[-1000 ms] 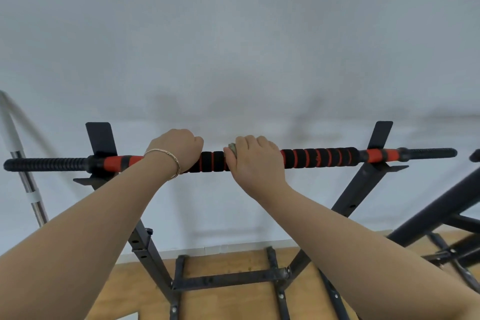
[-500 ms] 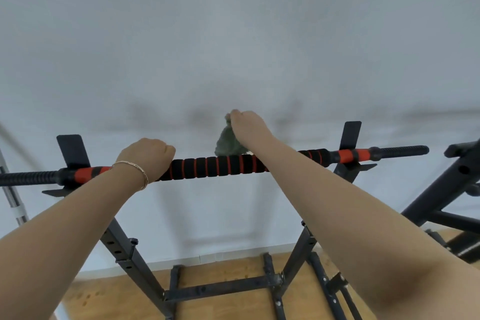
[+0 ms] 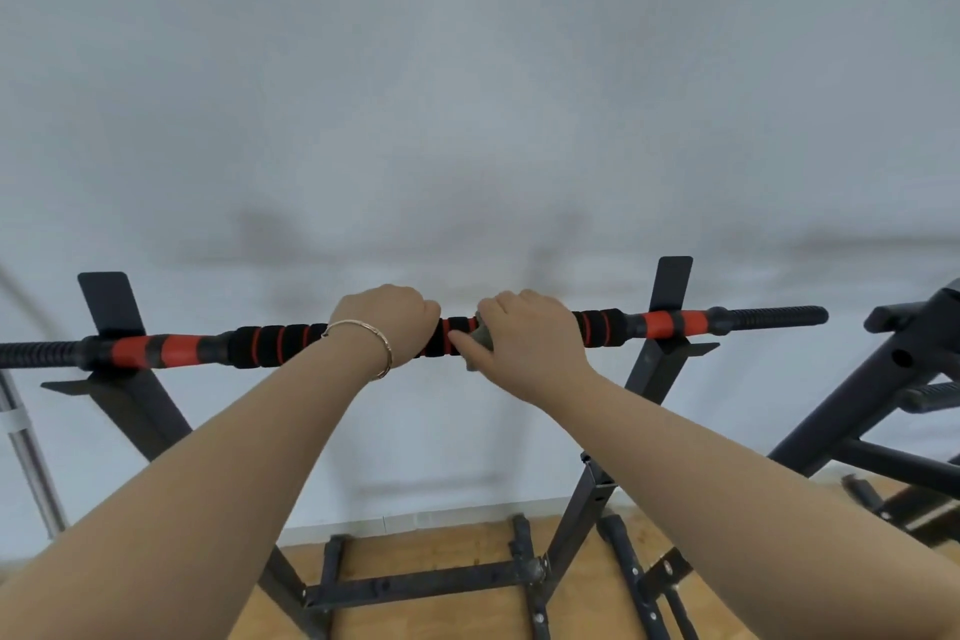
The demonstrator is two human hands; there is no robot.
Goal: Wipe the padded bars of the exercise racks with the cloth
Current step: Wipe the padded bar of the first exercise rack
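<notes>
The fingers [image 3: 511, 304] of my right hand [image 3: 530, 333] curl over the top of the padded bar [image 3: 270, 340], and the thumb comes round the near side. Between them they clamp the cloth [image 3: 480, 338] against the foam. Only a small grey-green fold of it shows, at the left edge of that hand. My left hand [image 3: 387, 322] is just to the left with a short gap of bar between the two. It grasps the bar in a closed fist, with the fingertips hidden on the far side. A thin bracelet [image 3: 363, 346] circles that wrist.

The bar runs left to right, black foam with red rings in the middle, red bands further out and ribbed black ends. It lies across the two forked uprights of a dark metal rack [image 3: 649, 374], whose base stands on a wooden floor [image 3: 457, 551] against a pale wall [image 3: 467, 94]. A second dark frame [image 3: 883, 379] stands at the right edge, and a silver pole [image 3: 23, 447] leans at the far left.
</notes>
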